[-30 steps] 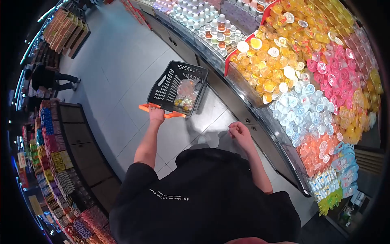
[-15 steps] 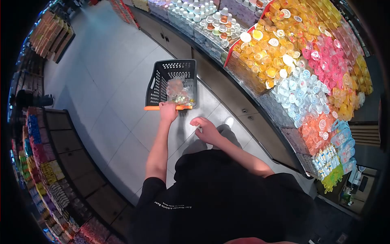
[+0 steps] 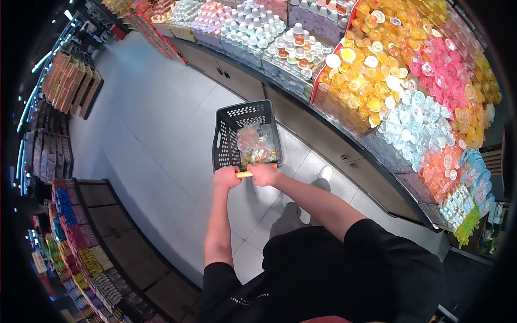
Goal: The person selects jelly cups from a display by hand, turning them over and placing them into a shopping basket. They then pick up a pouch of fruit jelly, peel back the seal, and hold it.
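Both of my hands are wrapped round the orange handle (image 3: 244,174) of a black shopping basket (image 3: 226,141). My left hand (image 3: 228,177) is closed on the left part of the bar, and my right hand (image 3: 263,175) grips it farther right. Inside the perforated basket lie clear plastic packs (image 3: 249,139) with pinkish contents and some yellow and green bits; their kind is hard to make out. The basket is in front of me above the pale tiled floor.
Along the right curves a counter (image 3: 323,133) heaped with jelly cups (image 3: 362,81) in yellow, pink, clear and orange. A lower shelf (image 3: 116,242) of packaged goods runs at the left. Stacked boxes (image 3: 70,81) stand farther back on the floor (image 3: 156,124).
My right hand, free before, has moved onto the orange handle and closed on it. My left hand has kept its hold. The view has shifted, with the basket now lower and farther right.
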Demonstrator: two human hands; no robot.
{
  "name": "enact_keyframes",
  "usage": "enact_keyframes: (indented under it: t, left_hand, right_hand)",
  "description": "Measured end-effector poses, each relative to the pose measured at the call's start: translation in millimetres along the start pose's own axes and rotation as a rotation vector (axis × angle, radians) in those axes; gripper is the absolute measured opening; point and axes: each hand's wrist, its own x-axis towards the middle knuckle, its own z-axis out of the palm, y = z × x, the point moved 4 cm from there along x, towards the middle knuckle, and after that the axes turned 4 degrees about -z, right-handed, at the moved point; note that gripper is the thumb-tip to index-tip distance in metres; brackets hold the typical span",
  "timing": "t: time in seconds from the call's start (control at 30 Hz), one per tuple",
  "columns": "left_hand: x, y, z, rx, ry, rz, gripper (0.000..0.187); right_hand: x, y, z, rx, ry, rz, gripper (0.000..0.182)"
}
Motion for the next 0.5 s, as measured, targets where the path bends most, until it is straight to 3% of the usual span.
enact_keyframes:
  t: [0.07,0.13,0.23,0.33,0.5]
  left_hand:
    - [9,-3,-1,0.028,-0.029,0.027,0.026]
    - [9,-5,1,0.011,0.024,0.116,0.025]
    - [22,-5,-5,0.031,-0.047,0.104,0.026]
    - [35,-5,-14,0.078,-0.136,0.031,0.031]
    - [58,-7,-20,0.074,-0.117,0.060,0.030]
  right_hand:
    - [8,9,13,-0.094,-0.112,0.122,0.038]
    - [14,13,17,-0.042,-0.070,0.139,0.029]
    - [27,22,18,-0.073,0.170,0.197,0.009]
    - [37,31,16,-0.039,0.126,0.208,0.014]
    - [57,49,11,0.030,0.220,0.145,0.022]
